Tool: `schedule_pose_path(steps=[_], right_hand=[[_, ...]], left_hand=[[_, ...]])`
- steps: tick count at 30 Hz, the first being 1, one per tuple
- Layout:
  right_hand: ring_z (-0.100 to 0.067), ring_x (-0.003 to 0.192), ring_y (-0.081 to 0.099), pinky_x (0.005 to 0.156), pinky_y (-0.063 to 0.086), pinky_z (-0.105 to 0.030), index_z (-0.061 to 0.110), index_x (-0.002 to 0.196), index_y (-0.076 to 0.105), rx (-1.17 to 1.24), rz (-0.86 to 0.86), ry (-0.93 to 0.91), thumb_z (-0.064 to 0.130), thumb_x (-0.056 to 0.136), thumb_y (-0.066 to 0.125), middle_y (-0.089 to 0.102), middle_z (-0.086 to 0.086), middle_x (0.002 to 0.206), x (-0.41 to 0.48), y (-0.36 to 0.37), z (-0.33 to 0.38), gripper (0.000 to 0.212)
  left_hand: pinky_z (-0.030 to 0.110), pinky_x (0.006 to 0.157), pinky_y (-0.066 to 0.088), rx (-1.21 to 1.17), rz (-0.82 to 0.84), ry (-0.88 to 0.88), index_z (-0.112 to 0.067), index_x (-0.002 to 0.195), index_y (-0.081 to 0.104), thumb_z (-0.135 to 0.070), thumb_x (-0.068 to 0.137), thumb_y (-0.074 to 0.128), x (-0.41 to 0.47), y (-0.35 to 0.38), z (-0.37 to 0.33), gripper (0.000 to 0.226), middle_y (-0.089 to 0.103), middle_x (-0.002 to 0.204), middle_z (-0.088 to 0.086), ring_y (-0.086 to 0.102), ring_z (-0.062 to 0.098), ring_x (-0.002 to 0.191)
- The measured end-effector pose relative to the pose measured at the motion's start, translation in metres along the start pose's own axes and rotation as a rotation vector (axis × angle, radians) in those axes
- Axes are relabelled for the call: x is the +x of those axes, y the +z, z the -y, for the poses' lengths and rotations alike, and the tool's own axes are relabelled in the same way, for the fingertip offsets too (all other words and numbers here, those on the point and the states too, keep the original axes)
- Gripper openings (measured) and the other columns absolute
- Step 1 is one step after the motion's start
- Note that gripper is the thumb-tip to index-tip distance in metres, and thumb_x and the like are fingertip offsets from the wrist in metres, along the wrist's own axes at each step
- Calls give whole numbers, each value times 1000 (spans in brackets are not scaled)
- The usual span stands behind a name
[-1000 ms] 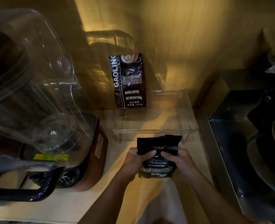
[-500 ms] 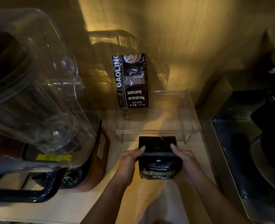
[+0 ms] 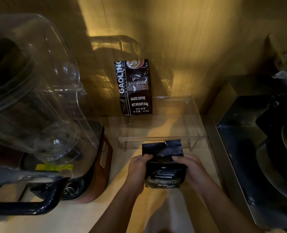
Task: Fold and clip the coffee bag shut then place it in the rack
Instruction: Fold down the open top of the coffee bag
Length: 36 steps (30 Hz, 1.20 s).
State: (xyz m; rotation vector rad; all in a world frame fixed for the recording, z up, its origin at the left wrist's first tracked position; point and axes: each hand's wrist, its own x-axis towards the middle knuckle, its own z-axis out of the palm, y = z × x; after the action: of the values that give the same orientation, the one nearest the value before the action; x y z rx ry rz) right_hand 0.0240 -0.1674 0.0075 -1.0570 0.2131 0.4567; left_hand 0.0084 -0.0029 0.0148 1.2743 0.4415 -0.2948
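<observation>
Black foil, dim and glossy, is the coffee bag (image 3: 163,167) held upright on the pale counter (image 3: 105,212) at about 6 o'clock, just in front of the rack. The left hand (image 3: 137,170) closes round its left edge and the right hand (image 3: 189,169) round its right edge, fingers curled over the front near the top of the printed panel; the thumbs are hidden behind the bag. Above the fingers the bag's upper flap stands up, its top edge ragged, and whether it is creased cannot be told in this light. The lower print reads "Treasure Blue Mountain"; smaller lettering below is too dark to read.

Just beyond, toward 12 o'clock, the clear acrylic rack (image 3: 161,137) sits on thin legs, its walls hard to make out apart from bright edges. At its far left corner a second coffee bag (image 3: 135,88) marked "GAOLING" leans against the wooden wall (image 3: 198,47).

At 9 o'clock a large blender (image 3: 38,101) with a clear jug fills the left side, cut off by the frame. At 3 o'clock a dark metal sink (image 3: 243,148) holds shapes too shadowed to identify.
</observation>
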Motion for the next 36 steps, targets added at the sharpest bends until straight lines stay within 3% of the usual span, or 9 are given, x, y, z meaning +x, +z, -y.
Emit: schedule_pose_path(steps=[5,9,13,21,23,26,29,33,36], right_hand=[[-36,85,66,63,57,-34,-11,102,60,12,-25,19,11,76,59,68,-26,93,-1,-8,0,34],[-32,85,68,63,57,-34,-2,102,63,-58,87,30,4,69,65,72,-18,94,-7,-15,3,33],[-18,80,70,59,55,-21,7,94,65,-373,44,15,-12,60,73,76,-1,83,-5,-14,-6,40],[-13,57,69,47,51,-16,11,67,71,-302,-177,-110,-8,61,74,74,1,60,-3,-8,-15,20],[-19,62,70,49,53,-19,7,71,72,-223,-121,-72,5,65,72,75,-5,66,-6,-8,-11,6],[-27,66,71,51,55,-25,0,79,72,-93,-32,-22,11,67,69,75,-15,72,-9,-10,-6,16],[-32,77,69,58,57,-30,-5,91,68,-87,-14,-44,3,65,69,74,-19,84,-9,-11,-1,28],[-23,68,69,54,54,-24,-2,80,68,-113,-57,-136,1,63,66,75,-10,73,-7,-14,7,18],[-19,60,67,52,54,-24,8,66,64,-96,-114,-188,2,63,66,73,-6,65,-5,-18,8,7]], left_hand=[[22,58,54,-30,91,42,-10,92,70,-26,90,49,3,-12,3,26,74,88,12,70,25,83],[16,68,52,224,300,186,-21,100,65,-17,73,71,1,-21,3,27,72,97,1,65,11,92],[14,70,50,380,300,259,-9,104,61,11,63,72,7,-20,8,47,65,101,3,62,2,89],[18,59,53,212,179,191,-19,76,73,-2,73,69,7,-8,17,18,76,72,-4,70,17,72],[18,60,53,160,237,123,-12,82,72,-13,81,63,8,-13,12,9,76,75,0,70,18,75],[17,62,52,158,294,102,-4,87,70,-23,81,61,9,-19,5,22,76,79,2,70,18,79],[20,67,54,110,267,172,-7,89,71,-14,71,67,9,-21,-1,19,76,83,1,69,18,82],[17,59,53,77,135,222,-11,84,50,9,72,65,13,-24,-10,28,73,62,-2,69,12,68],[21,61,54,94,58,307,-16,80,38,12,75,61,13,-24,-12,37,68,55,0,66,16,66]])
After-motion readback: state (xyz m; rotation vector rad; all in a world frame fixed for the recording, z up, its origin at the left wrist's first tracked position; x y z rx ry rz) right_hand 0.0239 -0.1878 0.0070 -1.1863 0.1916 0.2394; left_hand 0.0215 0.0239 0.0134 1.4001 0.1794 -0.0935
